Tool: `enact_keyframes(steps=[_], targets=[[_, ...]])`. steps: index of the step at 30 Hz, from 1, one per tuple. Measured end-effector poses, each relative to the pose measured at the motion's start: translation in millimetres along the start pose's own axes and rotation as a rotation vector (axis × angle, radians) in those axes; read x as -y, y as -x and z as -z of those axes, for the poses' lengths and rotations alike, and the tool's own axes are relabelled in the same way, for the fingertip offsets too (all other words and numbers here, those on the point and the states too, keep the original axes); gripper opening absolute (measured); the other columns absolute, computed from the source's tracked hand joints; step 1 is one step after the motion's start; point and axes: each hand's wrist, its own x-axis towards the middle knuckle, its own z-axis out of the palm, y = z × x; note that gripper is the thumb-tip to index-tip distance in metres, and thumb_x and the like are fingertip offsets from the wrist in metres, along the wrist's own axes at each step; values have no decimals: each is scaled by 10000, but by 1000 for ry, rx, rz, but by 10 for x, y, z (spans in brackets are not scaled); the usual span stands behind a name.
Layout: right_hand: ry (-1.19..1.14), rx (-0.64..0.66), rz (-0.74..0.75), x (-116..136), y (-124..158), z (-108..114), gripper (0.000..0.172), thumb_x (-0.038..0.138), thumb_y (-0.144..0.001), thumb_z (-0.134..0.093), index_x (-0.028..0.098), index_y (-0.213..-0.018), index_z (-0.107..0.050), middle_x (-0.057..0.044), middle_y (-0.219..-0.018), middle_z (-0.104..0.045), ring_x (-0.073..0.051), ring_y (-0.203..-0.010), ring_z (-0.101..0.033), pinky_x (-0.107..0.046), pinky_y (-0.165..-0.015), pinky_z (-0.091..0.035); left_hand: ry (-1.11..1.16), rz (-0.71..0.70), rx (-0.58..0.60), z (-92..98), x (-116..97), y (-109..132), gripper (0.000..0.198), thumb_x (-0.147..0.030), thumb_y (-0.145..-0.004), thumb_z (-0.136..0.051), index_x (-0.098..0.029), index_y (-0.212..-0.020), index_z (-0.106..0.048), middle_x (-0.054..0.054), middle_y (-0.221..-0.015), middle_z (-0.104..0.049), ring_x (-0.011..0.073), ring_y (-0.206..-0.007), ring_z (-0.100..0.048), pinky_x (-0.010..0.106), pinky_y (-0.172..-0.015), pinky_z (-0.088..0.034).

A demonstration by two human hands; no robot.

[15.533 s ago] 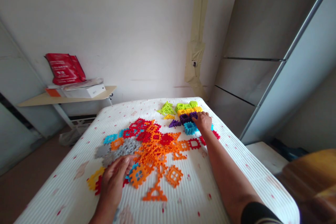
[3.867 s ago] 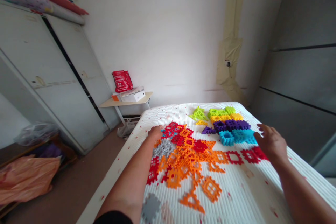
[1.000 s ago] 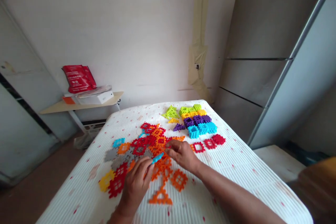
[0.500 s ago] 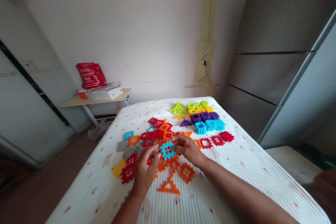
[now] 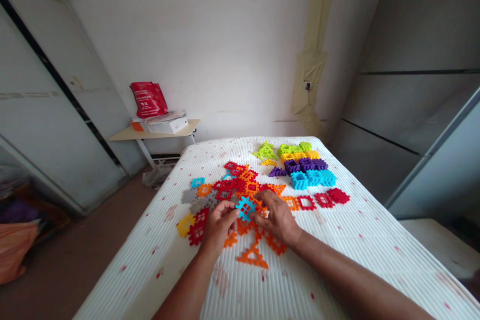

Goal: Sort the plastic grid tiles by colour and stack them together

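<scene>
A blue square grid tile (image 5: pixel 245 208) is pinched between my left hand (image 5: pixel 218 225) and my right hand (image 5: pixel 276 218), both closed on its edges. They hover just above a flat heap of orange, red and grey interlocking tiles (image 5: pixel 240 191) on the white mattress (image 5: pixel 337 255). An orange triangle tile (image 5: pixel 253 257) lies just in front of my hands. Sorted rows of tiles stand at the far end: green (image 5: pixel 294 148), yellow (image 5: pixel 300 156), purple (image 5: pixel 305 164) and blue cubes (image 5: pixel 313 178). A row of red square tiles (image 5: pixel 324 199) lies to my right.
A small wooden side table (image 5: pixel 153 133) with a red bag (image 5: pixel 148 99) and a white box stands against the wall at the back left. Grey wardrobe doors (image 5: pixel 56 125) line the left. A grey cabinet (image 5: pixel 412 110) stands on the right. The mattress edge drops to brown floor on the left.
Both hands have drawn slightly nearer with the blue tile still held between them. The head camera has swung left, showing more of the wardrobe and floor.
</scene>
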Motion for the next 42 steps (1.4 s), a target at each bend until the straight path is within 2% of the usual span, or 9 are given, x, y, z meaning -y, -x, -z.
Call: enact_keyframes(steps=[7, 14, 17, 20, 24, 27, 31, 35, 42], targets=[[180, 25, 163, 77, 27, -31, 334, 316, -800, -594, 176, -1097, -534, -122, -1052, -575, -238, -965, -537, -374, -818, -480, 116, 49, 17, 16, 32, -5, 278, -364, -644, -675, -177, -737, -492, -64, -414, -501, 48, -359, -370, 157, -391, -248], [215, 38, 227, 72, 32, -11, 395, 394, -817, -567, 189, -1150, -517, -119, -1073, -584, -236, -974, -537, -377, -836, -449, 134, 58, 62, 48, 59, -11, 304, -387, -648, -699, -184, -756, -501, -69, -416, -500, 55, -362, -385, 156, -389, -252], [249, 20, 246, 70, -41, 97, 394, 431, -815, -564, 194, -1128, -533, -107, -1024, -608, -235, -935, -549, -373, -810, -441, 155, 37, 1, 48, 51, -17, 369, -418, -632, -717, -193, -858, -532, -52, -514, -569, 73, -406, -444, 166, -401, -299], [301, -133, 143, -71, -156, 414, 364, 444, -814, -566, 187, -1071, -566, -99, -974, -626, -227, -907, -556, -355, -803, -433, 164, -1, -79, 54, 37, -29, 454, -438, -610, -729, -199, -953, -554, -16, -669, -641, 92, -483, -506, 191, -443, -373], [524, -386, -178, -535, -210, 1036, 342, 451, -810, -565, 163, -986, -616, -104, -943, -649, -233, -897, -559, -341, -812, -419, 168, -10, -88, 71, 48, -52, 445, -433, -607, -733, -183, -944, -584, -3, -675, -643, 95, -523, -516, 207, -502, -414], [717, -403, -467, -904, -135, 1346, 330, 444, -807, -550, 156, -937, -643, -102, -919, -669, -248, -894, -558, -329, -751, -421, 162, -3, -84, 80, 84, -68, 441, -441, -603, -735, -182, -933, -598, -6, -668, -633, 104, -521, -515, 215, -494, -411], [848, -234, -658, -1136, -32, 1368, 311, 438, -807, -536, 174, -916, -659, -101, -860, -679, -246, -891, -568, -297, -660, -406, 135, -6, -76, 98, 133, -84, 437, -434, -603, -739, -179, -937, -617, -2, -692, -634, 117, -544, -527, 230, -514, -423], [886, -139, -678, -1130, -30, 1259, 290, 423, -810, -538, 177, -903, -659, -105, -851, -679, -243, -924, -568, -287, -662, -393, 131, -12, -79, 121, 141, -88, 427, -446, -608, -736, -181, -923, -622, -3, -693, -631, 122, -552, -531, 234, -523, -424], [906, -129, -638, -1133, -24, 1219, 287, 434, -817, -532, 180, -888, -644, -92, -852, -677, -242, -912, -560, -285, -648, -374, 119, -6, -49, 150, 175, -103, 396, -439, -656, -710, -193, -949, -609, -14, -690, -629, 108, -568, -533, 217, -539, -424]])
